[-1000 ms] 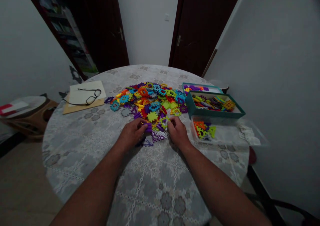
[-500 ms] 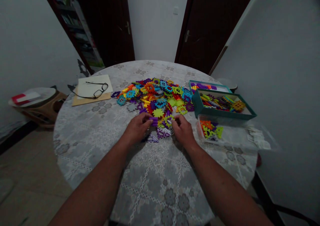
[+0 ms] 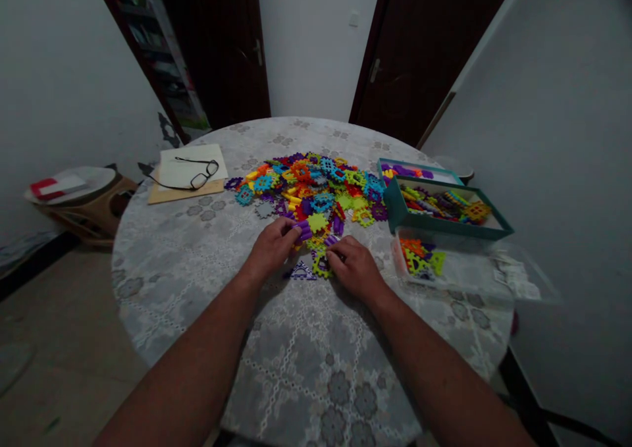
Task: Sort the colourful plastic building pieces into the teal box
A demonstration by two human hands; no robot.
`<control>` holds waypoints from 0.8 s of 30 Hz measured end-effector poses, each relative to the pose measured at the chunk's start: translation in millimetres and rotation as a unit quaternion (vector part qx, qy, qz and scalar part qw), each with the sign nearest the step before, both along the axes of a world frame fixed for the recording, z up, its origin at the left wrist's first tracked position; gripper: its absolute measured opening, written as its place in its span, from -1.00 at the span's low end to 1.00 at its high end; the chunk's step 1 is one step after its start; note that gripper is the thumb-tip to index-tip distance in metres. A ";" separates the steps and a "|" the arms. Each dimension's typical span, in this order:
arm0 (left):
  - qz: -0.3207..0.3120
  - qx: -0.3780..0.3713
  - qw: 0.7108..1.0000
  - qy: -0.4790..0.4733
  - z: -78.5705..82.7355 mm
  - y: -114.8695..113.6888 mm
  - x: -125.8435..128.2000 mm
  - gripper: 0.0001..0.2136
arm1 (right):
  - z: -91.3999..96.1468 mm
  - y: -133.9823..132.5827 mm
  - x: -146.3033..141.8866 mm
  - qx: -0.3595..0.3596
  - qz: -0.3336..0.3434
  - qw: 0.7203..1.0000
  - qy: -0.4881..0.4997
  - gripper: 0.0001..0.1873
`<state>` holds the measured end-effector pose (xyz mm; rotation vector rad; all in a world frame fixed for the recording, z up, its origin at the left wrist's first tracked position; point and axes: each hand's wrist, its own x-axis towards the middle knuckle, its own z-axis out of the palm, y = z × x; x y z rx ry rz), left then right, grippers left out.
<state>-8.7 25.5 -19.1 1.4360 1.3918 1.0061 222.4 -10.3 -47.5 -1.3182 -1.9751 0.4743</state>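
Observation:
My left hand (image 3: pixel 273 248) is closed, thumb and fingers pinching some purple tube-like plastic pieces (image 3: pixel 303 230). A lime-green gear-edged frame piece (image 3: pixel 320 264) is pinched in my right hand (image 3: pixel 358 268), low over the table. Below my left hand a purple triangular piece (image 3: pixel 301 272) lies flat. Just beyond both hands spreads a heap of colourful interlocking plastic pieces (image 3: pixel 301 172), with a solid lime-green toothed piece (image 3: pixel 317 222) at its near edge. My fingers hide parts of the held pieces.
Right of the heap stand a teal box (image 3: pixel 447 222) of sorted pieces, a second shallow box (image 3: pixel 439 174) behind it, and a clear plastic container (image 3: pixel 459 272). Eyeglasses (image 3: pixel 200 180) rest on paper at the left. A patterned cloth (image 3: pixel 182 282) covers the round table.
My right hand has drawn the lime-green frame piece nearer and a little left, covering pieces there. My left hand keeps the purple pieces. The whole view has shifted slightly.

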 end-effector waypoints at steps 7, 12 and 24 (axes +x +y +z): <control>-0.011 0.020 0.999 0.023 1.4 -1.8 1.7 -0.83 | -9.2 6.8 3.5 0.026 -0.079 0.996 -0.025 -0.73; -0.016 0.030 0.999 0.032 6.6 -4.8 7.2 -0.84 | -10.7 10.0 0.7 0.011 -0.109 0.991 -0.075 -0.57; -0.045 0.032 0.998 0.039 8.2 -13.0 16.6 -0.81 | 4.5 5.1 1.6 -0.077 -0.133 0.965 0.214 -0.61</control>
